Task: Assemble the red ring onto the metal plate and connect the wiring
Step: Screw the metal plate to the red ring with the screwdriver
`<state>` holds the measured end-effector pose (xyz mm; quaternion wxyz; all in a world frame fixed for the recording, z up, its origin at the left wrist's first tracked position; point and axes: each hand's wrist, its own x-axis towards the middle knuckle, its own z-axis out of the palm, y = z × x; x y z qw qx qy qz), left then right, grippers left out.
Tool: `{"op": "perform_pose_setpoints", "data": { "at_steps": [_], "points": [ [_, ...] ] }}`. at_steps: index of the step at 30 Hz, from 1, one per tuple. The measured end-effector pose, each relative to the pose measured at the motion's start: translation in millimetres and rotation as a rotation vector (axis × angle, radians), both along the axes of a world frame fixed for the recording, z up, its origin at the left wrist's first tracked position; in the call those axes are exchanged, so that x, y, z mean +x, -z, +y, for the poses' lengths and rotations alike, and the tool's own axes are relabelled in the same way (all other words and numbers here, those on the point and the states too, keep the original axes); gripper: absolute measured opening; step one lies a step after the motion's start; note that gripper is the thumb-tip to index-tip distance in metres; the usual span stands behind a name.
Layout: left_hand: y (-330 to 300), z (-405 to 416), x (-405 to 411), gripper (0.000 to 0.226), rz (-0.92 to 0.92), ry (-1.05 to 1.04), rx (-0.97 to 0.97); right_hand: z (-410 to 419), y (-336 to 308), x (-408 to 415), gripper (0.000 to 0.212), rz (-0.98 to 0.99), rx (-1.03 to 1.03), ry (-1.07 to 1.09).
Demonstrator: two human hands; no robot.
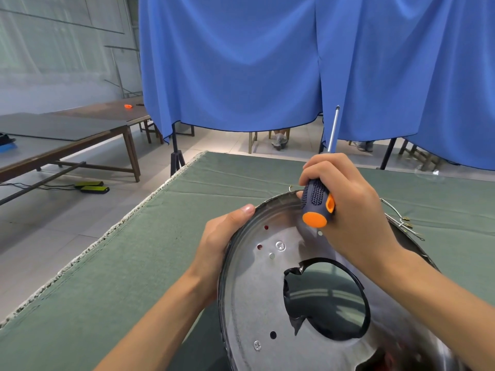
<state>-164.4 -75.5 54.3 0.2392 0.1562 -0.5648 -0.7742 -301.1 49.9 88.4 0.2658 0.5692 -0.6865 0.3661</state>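
While the left hand point(214, 253) grips the left rim of the round metal plate point(257, 298), thumb laid over the edge and fingers curled out of sight beneath it, the right hand point(348, 210) is wrapped around the handle of a screwdriver point(317, 203) in the right centre of the frame. That handle is dark blue with an orange butt cap pointing down toward the plate, and its steel shaft rises out of the top of the fist, tip up against the blue curtain point(267, 62). The plate fills the lower right of the frame, tilted over the green cloth-covered table point(134, 250); it has a large opening with a ragged dark edge in the middle, two cross-head screws point(280, 246) seated in it, and several small holes. Red shows through two of those holes near the upper left of the plate, and a blurred patch of red sits at the bottom edge, so the red ring seems to lie behind the plate, though its seating cannot be told. Thin wires with small terminals point(401, 220) stick out past the plate's right rim over the cloth. At the left of the frame stand long wooden tables point(80, 129), and two green and black boxes point(92, 187) lie on the floor tiles beneath them.
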Motion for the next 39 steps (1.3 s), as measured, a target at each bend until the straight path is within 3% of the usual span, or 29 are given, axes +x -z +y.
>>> {"op": "perform_pose_setpoints", "data": {
  "at_steps": [6, 10, 15, 22, 24, 27, 28, 29, 33, 36, 39],
  "points": [
    [5.3, -3.5, -0.2, 0.075, -0.039, 0.025, -0.023, -2.2, -0.8, 0.4, 0.034, 0.006, -0.004, 0.003],
    [9.0, -8.3, -2.1, 0.043, -0.045, 0.107, -0.092, -5.3, -1.4, 1.0, 0.031, 0.020, 0.018, -0.017],
    [5.1, -6.6, 0.1, 0.033, -0.027, 0.202, -0.104, -6.6, -0.4, -1.0, 0.031, 0.023, 0.040, -0.016],
    [1.7, -9.4, -7.6, 0.043, -0.158, 0.199, -0.218, -6.7, 6.5, -7.8, 0.032, -0.021, 0.067, 0.047],
    [4.8, -18.1, -7.0, 0.044, -0.108, 0.064, -0.100, -8.0, 7.9, -9.3, 0.032, -0.046, 0.059, 0.031],
    [6.8, -15.3, -18.3, 0.031, -0.296, 0.071, -0.277, -6.5, 6.3, -12.0, 0.026, -0.191, -0.037, -0.063],
    [3.4, -7.7, -20.2, 0.015, -0.299, 0.057, -0.283, -4.7, 4.6, -12.2, 0.024, -0.260, -0.084, -0.100],
    [7.6, -6.4, -17.2, 0.014, -0.243, 0.041, -0.273, -3.0, 2.1, -11.4, 0.023, -0.326, -0.125, -0.128],
    [36.5, -21.0, -27.4, 0.041, -0.239, -0.105, -0.250, 1.7, -8.3, -5.8, 0.018, -0.732, -0.298, -0.345],
    [38.8, -36.5, -33.7, 0.039, -0.263, -0.290, 0.030, 3.1, -13.2, -1.6, 0.014, -1.062, -0.365, -0.549],
    [37.6, -44.6, -29.7, 0.043, -0.182, -0.297, 0.276, 0.9, -7.6, 2.2, 0.011, -1.243, -0.323, -0.623]
  ]
}}
